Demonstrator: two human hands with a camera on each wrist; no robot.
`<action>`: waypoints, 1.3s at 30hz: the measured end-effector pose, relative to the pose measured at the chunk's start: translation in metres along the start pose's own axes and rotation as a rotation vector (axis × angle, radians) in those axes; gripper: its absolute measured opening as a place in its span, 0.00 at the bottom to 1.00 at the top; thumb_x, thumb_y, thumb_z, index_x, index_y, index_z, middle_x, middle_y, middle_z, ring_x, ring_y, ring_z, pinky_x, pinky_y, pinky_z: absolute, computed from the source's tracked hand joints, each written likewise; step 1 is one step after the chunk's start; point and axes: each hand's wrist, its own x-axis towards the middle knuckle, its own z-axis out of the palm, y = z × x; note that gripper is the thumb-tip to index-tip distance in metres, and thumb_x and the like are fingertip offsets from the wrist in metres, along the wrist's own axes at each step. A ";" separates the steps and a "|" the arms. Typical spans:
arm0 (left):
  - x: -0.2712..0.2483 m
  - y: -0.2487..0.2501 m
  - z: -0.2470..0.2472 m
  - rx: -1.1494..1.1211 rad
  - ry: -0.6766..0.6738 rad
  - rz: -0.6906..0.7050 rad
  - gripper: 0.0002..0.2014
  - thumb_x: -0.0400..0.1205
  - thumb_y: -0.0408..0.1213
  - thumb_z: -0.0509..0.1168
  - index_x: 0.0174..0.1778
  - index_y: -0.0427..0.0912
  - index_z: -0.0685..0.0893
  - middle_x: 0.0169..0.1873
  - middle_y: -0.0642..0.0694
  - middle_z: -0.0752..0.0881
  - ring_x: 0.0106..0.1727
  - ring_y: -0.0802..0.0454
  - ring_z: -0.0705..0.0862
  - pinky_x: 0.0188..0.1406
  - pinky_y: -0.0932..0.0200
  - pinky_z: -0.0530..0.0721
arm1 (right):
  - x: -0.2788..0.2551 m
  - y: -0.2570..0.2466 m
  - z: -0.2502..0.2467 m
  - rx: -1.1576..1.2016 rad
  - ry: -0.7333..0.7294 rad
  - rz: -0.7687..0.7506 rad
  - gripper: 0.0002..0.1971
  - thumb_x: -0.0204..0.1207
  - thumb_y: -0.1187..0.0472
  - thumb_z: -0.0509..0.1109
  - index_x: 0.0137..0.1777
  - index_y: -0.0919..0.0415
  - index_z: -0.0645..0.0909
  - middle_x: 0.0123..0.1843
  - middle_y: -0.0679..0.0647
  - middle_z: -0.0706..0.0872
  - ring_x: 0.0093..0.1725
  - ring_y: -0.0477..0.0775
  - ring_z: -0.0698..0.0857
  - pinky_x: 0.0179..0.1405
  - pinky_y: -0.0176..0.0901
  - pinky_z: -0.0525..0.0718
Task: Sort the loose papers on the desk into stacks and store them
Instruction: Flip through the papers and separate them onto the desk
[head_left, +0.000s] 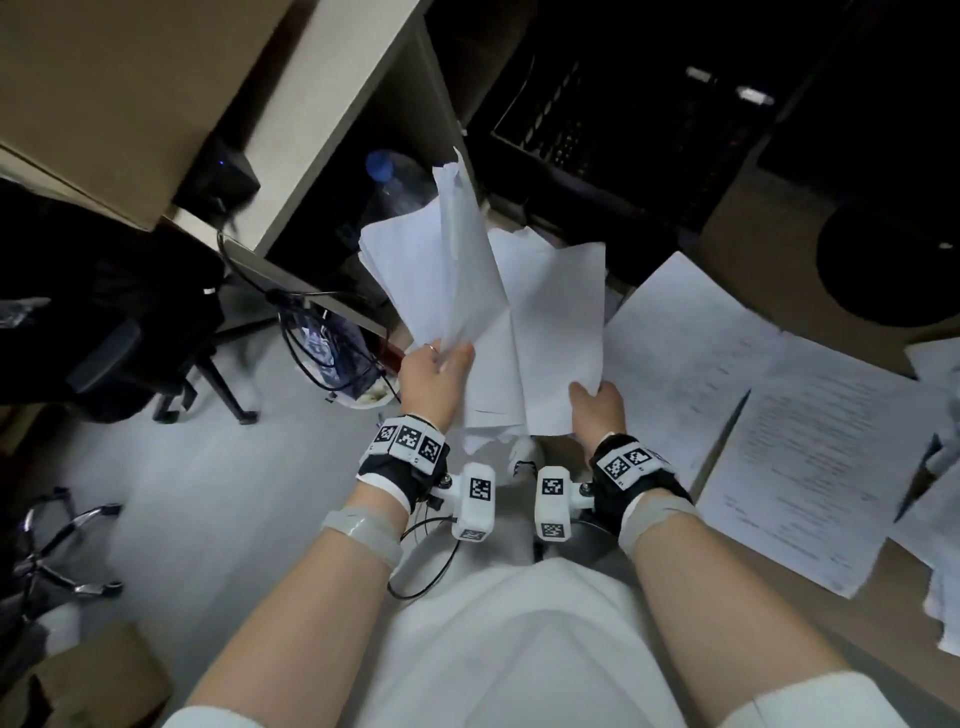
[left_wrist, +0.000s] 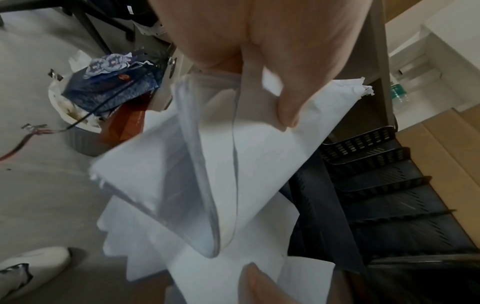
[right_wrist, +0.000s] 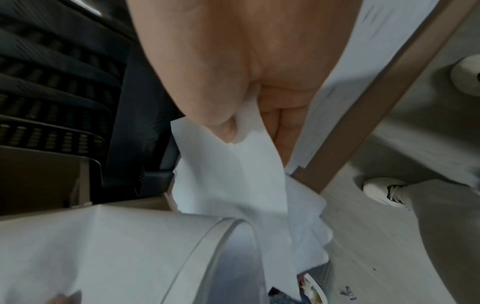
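Note:
In the head view I hold white papers up in front of me, off the left end of the desk. My left hand grips a thick bent bundle of sheets by its lower edge. The thumb presses on top of that bundle. My right hand pinches other sheets at their lower corner, thumb over the paper. The two lots overlap in the middle. More printed pages lie loose on the desk to the right.
A black tiered paper tray stands in the dark beyond the papers, also seen as a tray. Below left sits a waste bin with a blue bag. A water bottle, an office chair and cardboard boxes are nearby.

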 end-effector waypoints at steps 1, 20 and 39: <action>0.005 -0.002 -0.007 0.018 -0.017 -0.003 0.17 0.78 0.49 0.71 0.57 0.41 0.89 0.52 0.44 0.92 0.57 0.46 0.90 0.65 0.40 0.86 | 0.005 0.000 0.013 -0.010 -0.003 0.022 0.19 0.79 0.56 0.65 0.66 0.66 0.76 0.61 0.62 0.86 0.59 0.66 0.85 0.64 0.62 0.83; 0.042 -0.025 -0.030 0.102 -0.184 0.003 0.25 0.79 0.52 0.71 0.61 0.34 0.87 0.55 0.43 0.91 0.59 0.46 0.89 0.67 0.42 0.84 | 0.010 -0.019 0.051 -0.397 0.001 0.122 0.12 0.72 0.56 0.65 0.37 0.67 0.80 0.26 0.55 0.84 0.23 0.56 0.81 0.22 0.35 0.72; -0.088 0.032 0.138 -0.057 -0.488 0.016 0.18 0.83 0.47 0.72 0.64 0.41 0.88 0.56 0.46 0.91 0.58 0.53 0.89 0.56 0.65 0.84 | -0.061 -0.010 -0.151 0.091 -0.026 -0.411 0.22 0.74 0.64 0.77 0.67 0.47 0.85 0.62 0.47 0.89 0.62 0.50 0.87 0.67 0.49 0.85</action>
